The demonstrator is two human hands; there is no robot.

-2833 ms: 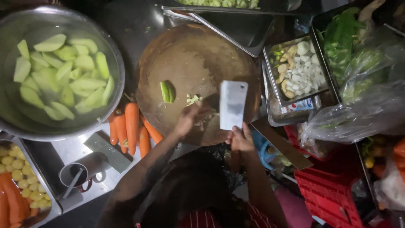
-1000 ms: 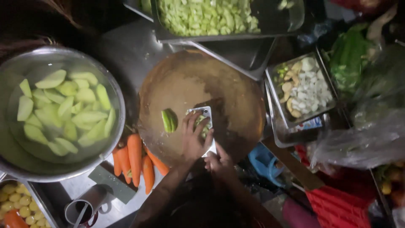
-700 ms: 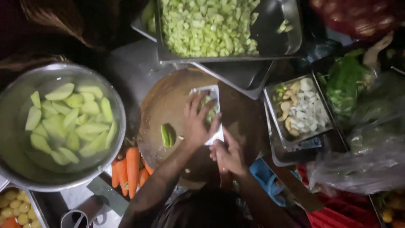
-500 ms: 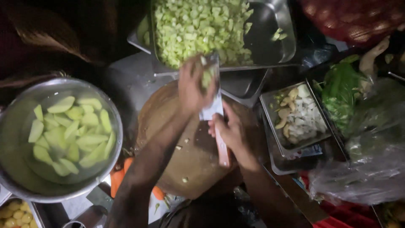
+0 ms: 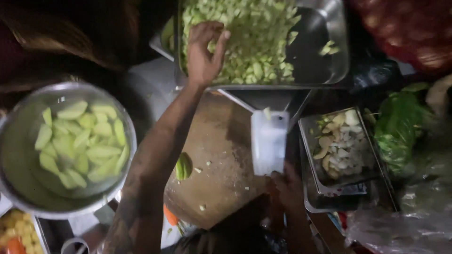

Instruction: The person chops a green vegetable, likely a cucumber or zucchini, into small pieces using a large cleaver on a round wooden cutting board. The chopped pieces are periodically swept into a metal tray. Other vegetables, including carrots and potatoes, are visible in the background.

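Observation:
My left hand [image 5: 205, 51] reaches over the metal tray [image 5: 329, 56] at the top, fingers spread above its heap of chopped green pieces [image 5: 249, 37]. My right hand [image 5: 287, 188] grips the handle of a broad cleaver [image 5: 269, 141], whose flat blade hangs over the right side of the round wooden chopping board [image 5: 221, 160]. One small green bit sticks to the blade's top edge. A cut green vegetable end [image 5: 183, 166] lies on the board beside my left forearm.
A large metal bowl [image 5: 14, 188] of pale green slices in water stands at the left. A small tray of sliced white and tan bits [image 5: 341, 146] sits at the right, with bagged greens [image 5: 400, 127] beyond. Carrots [image 5: 169, 216] peek below the board.
Both hands carried chopped pieces on the cleaver blade from the board up to the tray. The blade is back over the board, nearly bare, and my left hand has opened over the heap.

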